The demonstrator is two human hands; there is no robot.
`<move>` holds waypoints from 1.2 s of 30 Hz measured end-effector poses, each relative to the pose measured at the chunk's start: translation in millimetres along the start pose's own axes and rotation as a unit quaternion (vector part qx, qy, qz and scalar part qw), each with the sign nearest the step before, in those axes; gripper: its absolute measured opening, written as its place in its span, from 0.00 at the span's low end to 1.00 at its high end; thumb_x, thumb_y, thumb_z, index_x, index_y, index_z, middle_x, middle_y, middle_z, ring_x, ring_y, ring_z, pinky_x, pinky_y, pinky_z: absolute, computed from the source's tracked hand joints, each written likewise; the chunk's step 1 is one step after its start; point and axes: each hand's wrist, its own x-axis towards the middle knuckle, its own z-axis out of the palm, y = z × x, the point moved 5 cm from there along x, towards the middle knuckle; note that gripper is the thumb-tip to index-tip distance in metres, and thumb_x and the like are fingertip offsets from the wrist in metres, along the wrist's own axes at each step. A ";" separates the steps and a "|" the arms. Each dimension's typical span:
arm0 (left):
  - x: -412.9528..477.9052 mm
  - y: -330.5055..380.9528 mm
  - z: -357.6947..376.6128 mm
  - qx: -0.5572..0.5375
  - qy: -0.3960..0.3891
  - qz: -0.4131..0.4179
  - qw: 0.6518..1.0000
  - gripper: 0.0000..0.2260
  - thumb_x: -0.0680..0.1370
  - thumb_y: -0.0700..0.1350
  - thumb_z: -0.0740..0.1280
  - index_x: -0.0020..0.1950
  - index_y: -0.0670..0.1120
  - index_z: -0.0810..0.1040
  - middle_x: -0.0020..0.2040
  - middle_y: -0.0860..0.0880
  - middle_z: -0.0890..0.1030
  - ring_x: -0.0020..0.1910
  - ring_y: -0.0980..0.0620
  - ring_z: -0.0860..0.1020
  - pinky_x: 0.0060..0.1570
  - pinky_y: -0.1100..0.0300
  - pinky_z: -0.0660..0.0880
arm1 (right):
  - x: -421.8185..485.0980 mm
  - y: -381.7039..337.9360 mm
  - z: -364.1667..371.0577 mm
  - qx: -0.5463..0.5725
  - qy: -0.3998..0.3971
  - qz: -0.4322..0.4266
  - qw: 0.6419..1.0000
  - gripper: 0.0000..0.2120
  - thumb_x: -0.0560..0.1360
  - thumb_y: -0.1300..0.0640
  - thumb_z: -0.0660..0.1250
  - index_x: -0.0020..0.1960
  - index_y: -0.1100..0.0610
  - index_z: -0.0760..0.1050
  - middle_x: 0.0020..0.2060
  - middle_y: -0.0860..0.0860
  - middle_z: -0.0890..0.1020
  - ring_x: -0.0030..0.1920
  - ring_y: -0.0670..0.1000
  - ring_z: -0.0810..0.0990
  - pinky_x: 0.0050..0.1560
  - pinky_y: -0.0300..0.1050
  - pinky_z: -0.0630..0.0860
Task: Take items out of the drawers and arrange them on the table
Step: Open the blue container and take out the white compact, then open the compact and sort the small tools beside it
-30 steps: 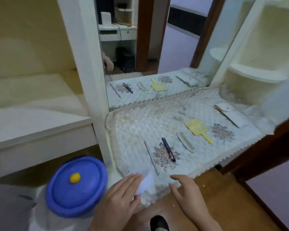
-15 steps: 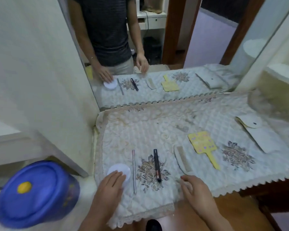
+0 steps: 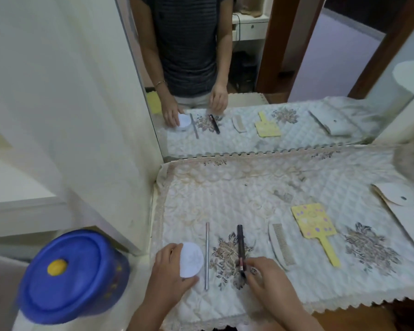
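On the quilted cloth-covered table, the left hand grasps a round white disc near the left edge; the right hand pinches the near end of a slim black pen, right of a thin silver rod.

Both forearms are bare from the bottom edge of the frame up to the left hand and the right hand, with no sleeves, rings or watch visible on them in the direct view. The mirror shows the person's torso in a dark, finely striped short-sleeved shirt over light-coloured trousers, of which only a narrow strip shows. A thin bracelet circles one reflected wrist. The fingernails look short and unpainted.
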 end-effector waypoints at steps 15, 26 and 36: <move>-6.4 75.0 -50.5 -0.279 -0.012 0.067 0.958 0.38 0.65 0.53 0.75 0.63 0.70 0.52 0.64 0.70 0.60 0.64 0.70 0.61 0.51 0.81 0.63 | 46.1 -89.5 -37.8 0.154 -0.125 -0.006 0.980 0.38 0.62 0.46 0.76 0.68 0.44 0.64 0.61 0.39 0.69 0.63 0.40 0.68 0.64 0.39 0.67; -6.0 113.9 -38.7 -0.402 -0.035 0.041 0.914 0.30 0.59 0.48 0.80 0.56 0.62 0.71 0.54 0.70 0.78 0.56 0.67 0.76 0.50 0.74 0.72 | 60.3 -44.1 -73.3 0.297 -0.121 0.004 0.947 0.20 0.67 0.52 0.73 0.58 0.54 0.78 0.46 0.42 0.83 0.43 0.34 0.81 0.40 0.29 0.74; -21.1 105.2 -6.0 -0.336 0.009 0.017 0.942 0.36 0.55 0.52 0.81 0.58 0.59 0.69 0.57 0.61 0.76 0.56 0.73 0.70 0.46 0.81 0.66 | 88.6 -10.4 -56.8 0.305 -0.191 0.124 0.925 0.33 0.68 0.31 0.56 0.48 0.60 0.78 0.46 0.59 0.81 0.46 0.58 0.81 0.54 0.57 0.77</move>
